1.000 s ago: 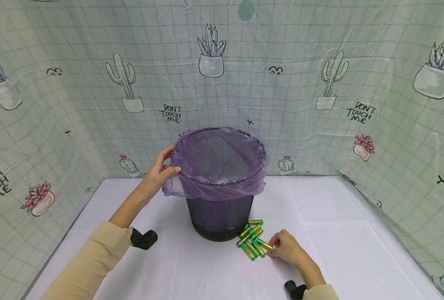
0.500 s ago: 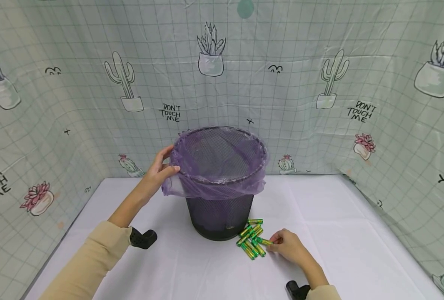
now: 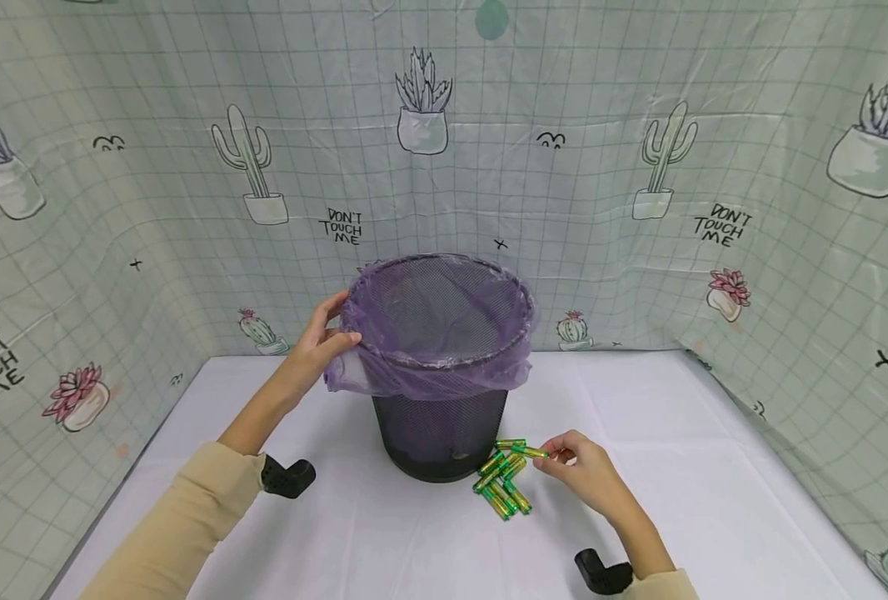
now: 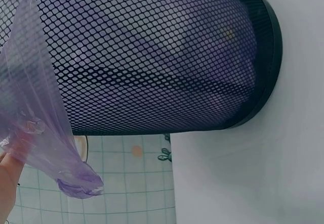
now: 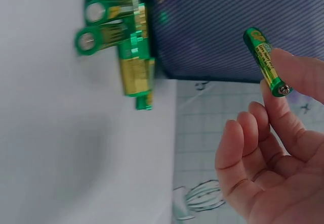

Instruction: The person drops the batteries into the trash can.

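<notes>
A black mesh wastebasket (image 3: pixel 444 433) stands upright on the table, lined with a purple plastic bag (image 3: pixel 444 385) folded over its rim. My left hand (image 3: pixel 316 346) holds the basket's left rim through the bag, thumb at the front and fingers round the side. In the left wrist view, part of that hand (image 4: pixel 9 176) lies behind the bag's hanging edge. My right hand (image 3: pixel 582 475) pinches a green and gold battery (image 5: pixel 264 62) between thumb and index finger, its other fingers curled loosely. Several more batteries (image 3: pixel 498 502) lie piled at the basket's lower right.
A white cloth covers the table (image 3: pixel 624 417). Behind and at both sides hangs a gridded curtain (image 3: pixel 489 192) printed with cactus drawings. Black wrist mounts (image 3: pixel 288 478) sit on both forearms.
My right hand has lifted one battery off the pile and moved it slightly up and away from the others. The left hand and the wastebasket have stayed in place.
</notes>
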Motion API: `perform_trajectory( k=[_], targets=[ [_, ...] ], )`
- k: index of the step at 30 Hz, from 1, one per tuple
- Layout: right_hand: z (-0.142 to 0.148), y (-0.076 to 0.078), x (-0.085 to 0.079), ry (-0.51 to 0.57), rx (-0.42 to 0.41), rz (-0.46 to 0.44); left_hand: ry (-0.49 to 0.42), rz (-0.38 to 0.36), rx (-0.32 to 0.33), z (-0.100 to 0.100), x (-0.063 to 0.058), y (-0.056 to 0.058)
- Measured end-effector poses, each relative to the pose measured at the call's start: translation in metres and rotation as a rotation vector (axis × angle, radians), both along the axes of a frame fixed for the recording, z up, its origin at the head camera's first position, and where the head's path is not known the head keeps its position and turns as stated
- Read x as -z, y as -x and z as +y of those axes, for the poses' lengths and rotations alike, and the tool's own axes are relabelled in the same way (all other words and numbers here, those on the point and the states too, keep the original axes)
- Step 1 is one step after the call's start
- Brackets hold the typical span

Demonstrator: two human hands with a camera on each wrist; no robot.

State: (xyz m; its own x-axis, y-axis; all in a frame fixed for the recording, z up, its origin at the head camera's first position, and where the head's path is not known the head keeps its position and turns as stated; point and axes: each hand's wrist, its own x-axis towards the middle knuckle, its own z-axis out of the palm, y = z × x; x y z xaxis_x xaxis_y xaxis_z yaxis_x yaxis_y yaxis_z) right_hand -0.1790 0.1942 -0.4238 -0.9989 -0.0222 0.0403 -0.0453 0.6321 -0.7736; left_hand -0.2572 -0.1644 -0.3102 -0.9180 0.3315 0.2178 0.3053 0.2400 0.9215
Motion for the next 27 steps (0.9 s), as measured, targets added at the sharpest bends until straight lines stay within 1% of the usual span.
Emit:
perform_trajectory(
  k=[6, 15, 18, 22, 27],
  targets=[
    [-0.002, -0.001, -0.026, 0.036, -0.042, 0.079, 0.001, 0.001, -0.003, 0.000, 0.000, 0.000],
    [-0.007, -0.007, -0.068, 0.095, -0.104, 0.218, -0.003, -0.001, -0.004, 0.000, 0.000, 0.000],
    [-0.008, -0.009, -0.081, 0.098, -0.128, 0.277, -0.001, 0.000, -0.006, 0.000, 0.000, -0.001],
    [-0.011, -0.010, -0.097, 0.087, -0.174, 0.380, 0.001, 0.002, -0.008, 0.000, 0.000, -0.001],
    [-0.020, -0.011, -0.116, 0.072, -0.216, 0.483, -0.005, -0.001, -0.006, 0.000, 0.000, -0.001]
  ],
)
